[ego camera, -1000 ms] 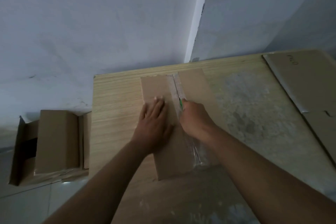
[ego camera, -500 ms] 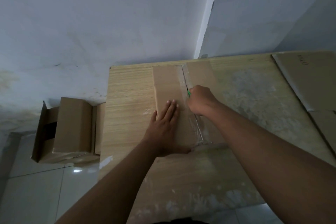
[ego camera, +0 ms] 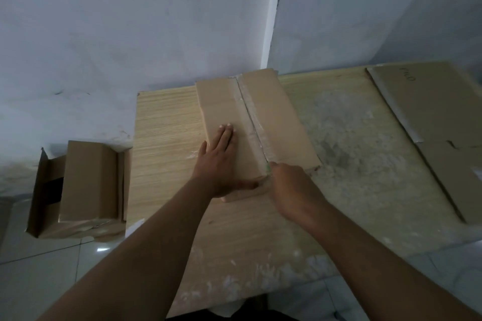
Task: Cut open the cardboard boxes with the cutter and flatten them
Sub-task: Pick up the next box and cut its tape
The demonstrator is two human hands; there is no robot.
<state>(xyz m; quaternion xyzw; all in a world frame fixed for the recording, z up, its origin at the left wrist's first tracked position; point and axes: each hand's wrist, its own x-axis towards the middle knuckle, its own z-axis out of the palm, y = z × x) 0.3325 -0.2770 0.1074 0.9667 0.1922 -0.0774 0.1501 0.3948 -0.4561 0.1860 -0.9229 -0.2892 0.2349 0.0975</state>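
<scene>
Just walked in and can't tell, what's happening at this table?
A person is cutting the taped seam of a cardboard box on the wooden table. The left hand presses flat on the box top; the right hand grips a green cutter at the seam's near end. Flattened cardboard lies at the table's right, and more boxes sit on the floor to the left.

Left hand (ego camera: 221,164), right hand (ego camera: 289,185) bare; both forearms (ego camera: 146,245) bare to frame edge (short nails on left fingers (ego camera: 229,126)).
</scene>
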